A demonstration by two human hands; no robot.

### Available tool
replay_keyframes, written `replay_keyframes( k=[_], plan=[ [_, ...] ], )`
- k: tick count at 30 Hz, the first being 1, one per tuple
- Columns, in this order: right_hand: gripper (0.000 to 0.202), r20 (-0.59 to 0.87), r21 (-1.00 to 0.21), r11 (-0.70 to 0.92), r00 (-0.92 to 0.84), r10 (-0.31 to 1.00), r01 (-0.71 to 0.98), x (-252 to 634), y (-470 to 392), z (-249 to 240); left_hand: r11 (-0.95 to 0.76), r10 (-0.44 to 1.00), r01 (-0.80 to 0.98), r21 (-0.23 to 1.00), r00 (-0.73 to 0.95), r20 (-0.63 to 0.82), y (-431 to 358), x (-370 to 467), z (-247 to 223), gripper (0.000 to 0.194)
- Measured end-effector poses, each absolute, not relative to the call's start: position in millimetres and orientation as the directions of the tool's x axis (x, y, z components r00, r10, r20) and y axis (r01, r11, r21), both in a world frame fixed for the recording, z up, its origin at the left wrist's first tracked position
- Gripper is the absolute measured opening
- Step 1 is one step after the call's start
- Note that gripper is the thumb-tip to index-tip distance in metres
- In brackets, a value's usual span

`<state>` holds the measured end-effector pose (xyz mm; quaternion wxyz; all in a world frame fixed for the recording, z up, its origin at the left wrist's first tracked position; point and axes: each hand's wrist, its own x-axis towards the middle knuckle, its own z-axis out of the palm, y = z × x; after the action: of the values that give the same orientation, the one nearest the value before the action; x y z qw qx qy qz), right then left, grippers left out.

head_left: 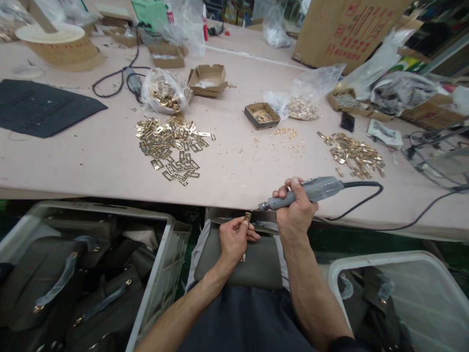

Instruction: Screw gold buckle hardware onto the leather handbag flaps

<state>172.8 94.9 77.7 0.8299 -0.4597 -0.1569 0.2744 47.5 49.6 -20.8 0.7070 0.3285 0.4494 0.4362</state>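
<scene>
My left hand (234,237) pinches a small gold metal plate (248,216) upright between thumb and fingers, over a dark grey-green bag piece (252,274) on my lap. In my right hand (296,210) is a grey electric screwdriver (320,189), its tip pointing left towards the plate at the table's front edge. Whether tip and plate touch is too small to tell. A pile of gold rectangular frames (172,146) lies on the table at left centre, and a pile of gold parts (357,154) at the right.
The pink table (227,176) bears a small box of tiny gold pieces (262,116), clear bags and a black sheet (44,107). Crates with bags stand at left (161,264) and right (414,259). The screwdriver's cable (366,184) curves away rightward. A large carton (344,29) stands behind.
</scene>
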Motion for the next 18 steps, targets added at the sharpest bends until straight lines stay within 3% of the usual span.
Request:
replay_keyframes(
  k=[7, 18],
  plan=[
    [0.025, 0.118, -0.872, 0.437, 0.772, 0.625, -0.221, 157.8, 88.6, 74.1, 0.411, 0.911, -0.343, 0.845, 0.186, -0.368, 49.5, 50.6, -20.4, 0.039],
    [0.024, 0.135, -0.898, 0.399, 0.750, 0.648, -0.184, 151.3, 84.9, 66.6, 0.404, 0.914, -0.334, 0.852, 0.177, -0.364, 51.1, 53.5, -19.0, 0.039]
  ],
)
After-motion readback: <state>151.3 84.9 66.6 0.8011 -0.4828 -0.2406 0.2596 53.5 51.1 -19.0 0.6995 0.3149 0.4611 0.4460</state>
